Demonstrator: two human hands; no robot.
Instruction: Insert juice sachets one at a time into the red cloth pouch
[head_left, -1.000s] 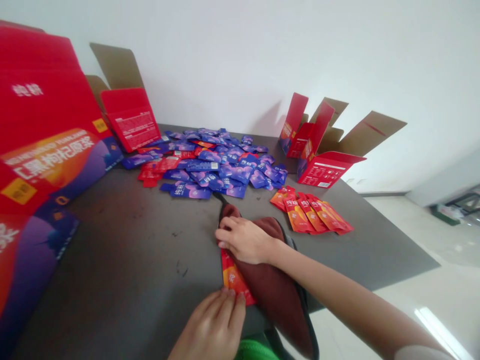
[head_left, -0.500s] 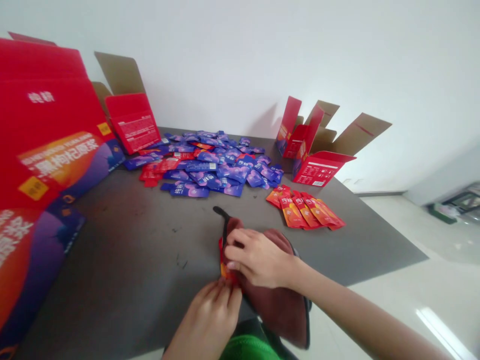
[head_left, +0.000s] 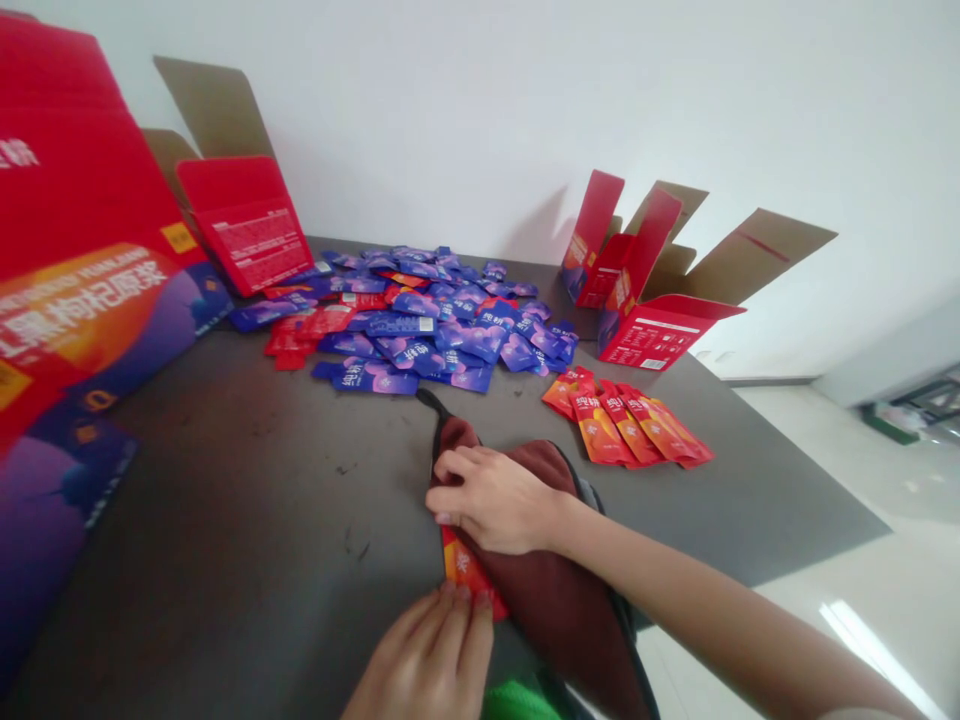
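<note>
An orange-red sachet (head_left: 466,570) lies slanted on a maroon cloth (head_left: 555,610) with a black edging strip (head_left: 433,420). My left hand (head_left: 424,660) pinches the sachet's lower end between its fingertips. Higher up, my right hand (head_left: 491,498) is curled over the cloth and the sachet's upper part, hiding that part from view. Both hands are close together at the table's near edge.
Past the hands, a heap of blue-purple sachets (head_left: 442,335) and some red ones (head_left: 300,335) lie on the grey table (head_left: 225,480). Orange sachets (head_left: 622,425) are fanned out to the right. Open red cartons (head_left: 645,335) (head_left: 244,235) and a large red box (head_left: 82,250) stand beyond.
My right hand has moved up the cloth, uncovering more of the sachet. The cloth has shifted with it, and the view has tilted slightly.
</note>
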